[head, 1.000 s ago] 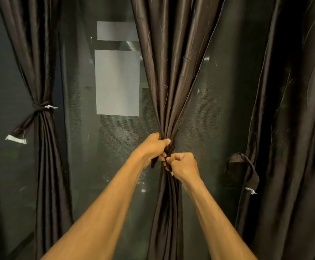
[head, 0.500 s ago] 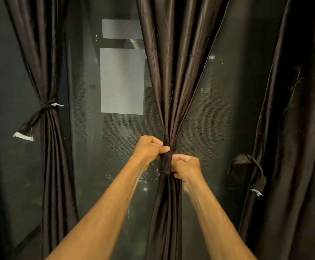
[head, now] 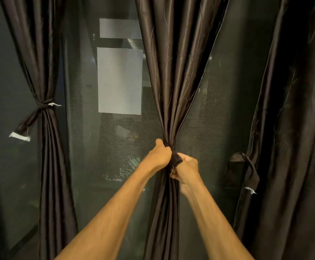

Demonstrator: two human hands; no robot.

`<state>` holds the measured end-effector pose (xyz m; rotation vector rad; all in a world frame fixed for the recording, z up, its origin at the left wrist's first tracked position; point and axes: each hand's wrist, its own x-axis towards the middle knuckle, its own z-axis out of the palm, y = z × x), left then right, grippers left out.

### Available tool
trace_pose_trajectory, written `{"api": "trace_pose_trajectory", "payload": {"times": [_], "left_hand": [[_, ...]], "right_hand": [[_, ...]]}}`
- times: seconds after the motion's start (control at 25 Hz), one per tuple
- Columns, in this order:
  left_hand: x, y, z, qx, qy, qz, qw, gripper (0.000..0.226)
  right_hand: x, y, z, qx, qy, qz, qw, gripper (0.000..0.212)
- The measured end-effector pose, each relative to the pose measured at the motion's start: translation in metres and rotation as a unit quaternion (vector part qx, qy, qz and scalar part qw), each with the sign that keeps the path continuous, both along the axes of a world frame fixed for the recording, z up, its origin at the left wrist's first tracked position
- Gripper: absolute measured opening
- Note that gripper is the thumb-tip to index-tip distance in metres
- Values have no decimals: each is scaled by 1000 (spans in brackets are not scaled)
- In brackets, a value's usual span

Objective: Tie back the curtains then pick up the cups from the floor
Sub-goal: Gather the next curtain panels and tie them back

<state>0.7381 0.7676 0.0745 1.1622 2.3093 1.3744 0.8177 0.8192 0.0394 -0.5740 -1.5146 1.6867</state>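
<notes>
A dark brown middle curtain (head: 173,72) hangs straight ahead, gathered into a narrow bunch at waist height. A dark tie band (head: 175,158) wraps that bunch. My left hand (head: 159,153) grips the band and gathered cloth from the left. My right hand (head: 185,168) is closed on the band's end from the right, slightly lower. The left curtain (head: 46,147) is tied with its own band (head: 44,106). The right curtain (head: 293,128) hangs loose, with a tie loop (head: 246,169) dangling beside it. No cups are in view.
Behind the curtains stands dark window glass (head: 100,166) with a mesh screen and two pale rectangles (head: 119,80) showing in it. The floor is out of sight. The tied left curtain has white tags on its band ends.
The band now sits wrapped around the bunch, where earlier both hands only pinched the cloth. My hands have drawn slightly apart, the right dropping lower with the band end.
</notes>
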Motion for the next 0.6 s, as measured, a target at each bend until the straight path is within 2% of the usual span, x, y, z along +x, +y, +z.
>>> {"api": "trace_pose_trajectory", "payload": {"times": [0.12, 0.24, 0.36, 0.44, 0.52, 0.6], "left_hand": [[-4, -1, 0, -5, -3, -4, 1000, 39], [-11, -1, -4, 7, 12, -9, 1000, 31], [-12, 2, -8, 25, -2, -37, 999, 32], [-13, 4, -5, 38, 1, -45, 998, 24], [-14, 5, 0, 45, 12, -39, 998, 21], [-16, 5, 4, 46, 9, -21, 999, 23]], "right_hand": [[5, 10, 4, 9, -52, 34, 998, 16], [16, 18, 13, -25, -97, 100, 990, 22], [22, 20, 14, -5, -69, 140, 988, 18], [20, 16, 11, 43, -41, 109, 992, 7], [12, 16, 2, 137, -57, 48, 988, 13], [4, 17, -8, 250, -85, -15, 964, 16]]}}
